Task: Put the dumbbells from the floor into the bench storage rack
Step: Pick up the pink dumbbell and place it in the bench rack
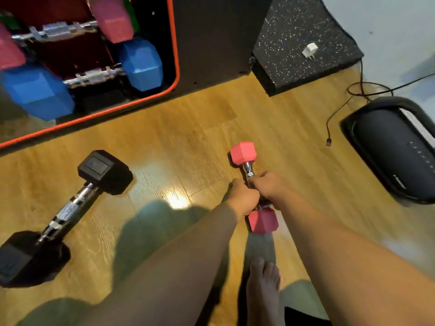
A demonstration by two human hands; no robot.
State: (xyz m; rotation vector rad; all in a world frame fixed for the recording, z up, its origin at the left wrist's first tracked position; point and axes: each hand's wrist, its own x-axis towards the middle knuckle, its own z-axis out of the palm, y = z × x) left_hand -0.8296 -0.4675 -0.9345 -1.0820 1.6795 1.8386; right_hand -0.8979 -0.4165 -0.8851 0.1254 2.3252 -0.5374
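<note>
Both hands close round the chrome handle of a small pink hex-ended dumbbell (254, 188): the left hand (243, 198) grips the nearer part, the right hand (268, 185) the part just beyond, knuckles touching. Its far pink head points away along the yellowish wooden plank floor (188, 142), the near head sits just below the wrists; whether it rests on the boards or is lifted clear is hard to say. A bare foot (263, 285) stands just behind it. To the left, well apart, a larger black hex dumbbell with a knurled steel handle (68, 210) lies on the floor. Beyond, the black bench storage rack with an orange rim (175, 67) holds a blue hex dumbbell (94, 76) and a pink one (58, 29). On the right lie a speckled black rubber mat (301, 43), a white plug (310, 50), a black cable (348, 100) and a black oblong speaker (395, 149).
</note>
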